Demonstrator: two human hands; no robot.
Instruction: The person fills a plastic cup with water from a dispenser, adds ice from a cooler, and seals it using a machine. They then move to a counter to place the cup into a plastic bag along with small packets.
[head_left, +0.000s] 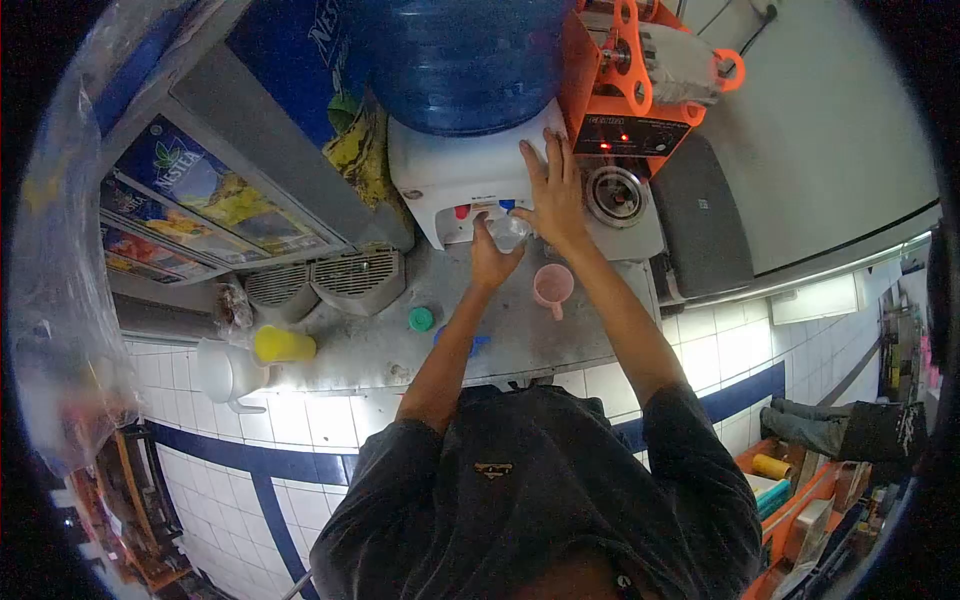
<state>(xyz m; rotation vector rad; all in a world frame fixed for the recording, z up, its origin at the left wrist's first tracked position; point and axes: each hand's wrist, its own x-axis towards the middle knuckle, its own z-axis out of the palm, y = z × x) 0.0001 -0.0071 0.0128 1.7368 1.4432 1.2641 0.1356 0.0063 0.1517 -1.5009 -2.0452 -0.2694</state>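
Under the taps of a white water dispenser (pixel 465 170), my left hand (pixel 494 265) is closed around a clear container (pixel 509 234), partly hidden by the fingers. My right hand (pixel 556 205) lies with fingers spread on the dispenser's top right corner, its thumb right at the blue tap (pixel 507 205). A red tap (pixel 462 212) sits left of the blue one. The large blue water bottle (pixel 470 70) stands on the dispenser. Near my right forearm is a pink mug (pixel 552 286); a green cap (pixel 421 319) lies left of my left forearm.
A blue item (pixel 478 342) lies beside my left forearm. At the left stand drink machines (pixel 240 170) with drip trays (pixel 357 275), a yellow cup (pixel 284 344) and a white jug (pixel 226 370). An orange machine (pixel 634 135) is on the right. The metal counter (pixel 350 345) ends close before me.
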